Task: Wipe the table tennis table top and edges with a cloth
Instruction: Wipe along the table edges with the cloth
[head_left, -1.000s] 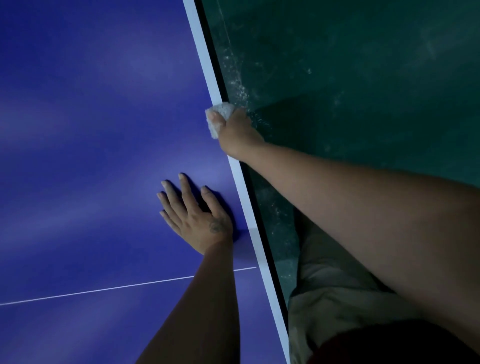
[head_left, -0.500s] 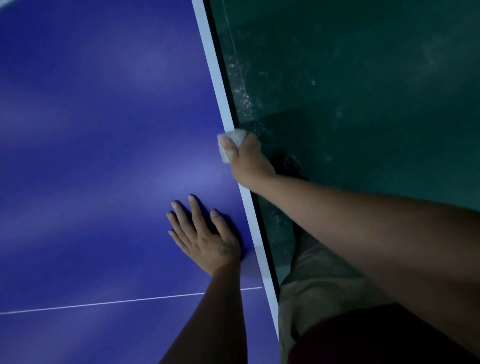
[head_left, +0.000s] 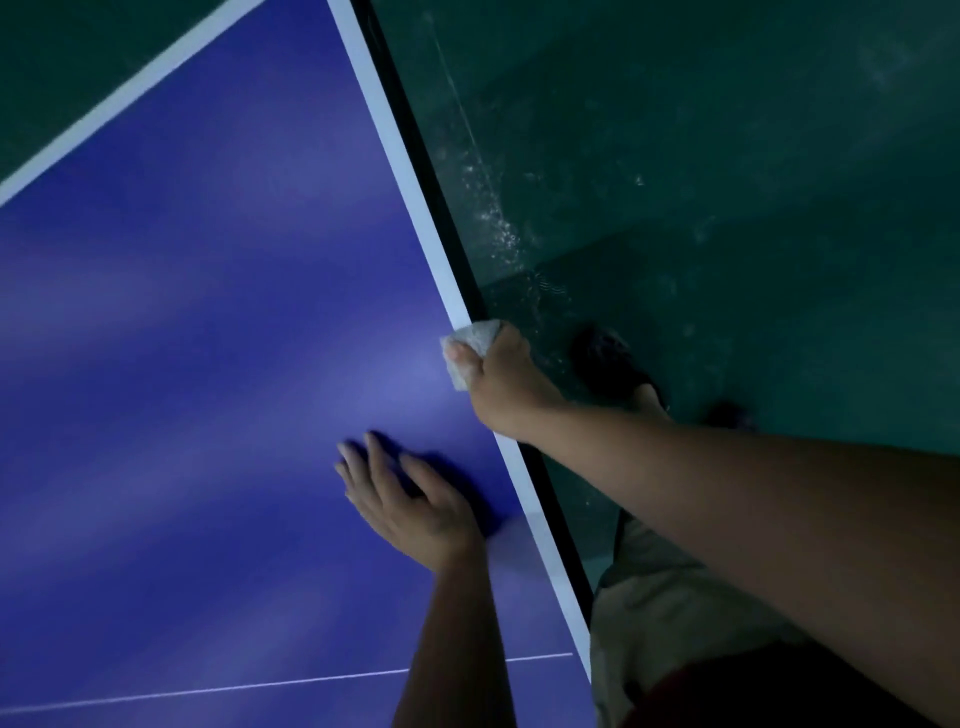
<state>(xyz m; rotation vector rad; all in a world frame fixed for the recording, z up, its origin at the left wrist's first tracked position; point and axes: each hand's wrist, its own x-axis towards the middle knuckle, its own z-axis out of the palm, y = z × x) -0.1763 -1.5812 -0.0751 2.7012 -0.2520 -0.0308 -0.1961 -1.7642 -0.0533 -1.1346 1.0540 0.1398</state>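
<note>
Cloth (head_left: 475, 343) is sitting bunched up right on the white edge line (head_left: 410, 171) of the blue table (head_left: 208, 312). The right hand (head_left: 501, 387) is gripping it, thumb pressing on top. From where I'm watching, the left hand (head_left: 410, 504) is lying flat on the tabletop just beside it, fingers straight and slightly spreading, looking a bit blurry. Green floor (head_left: 727, 208) is showing past the edge, with pale specks on it.

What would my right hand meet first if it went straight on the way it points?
Nothing visible: the right hand, gripping the cloth, points along the white edge line, which looks free to the frame's top.
</note>
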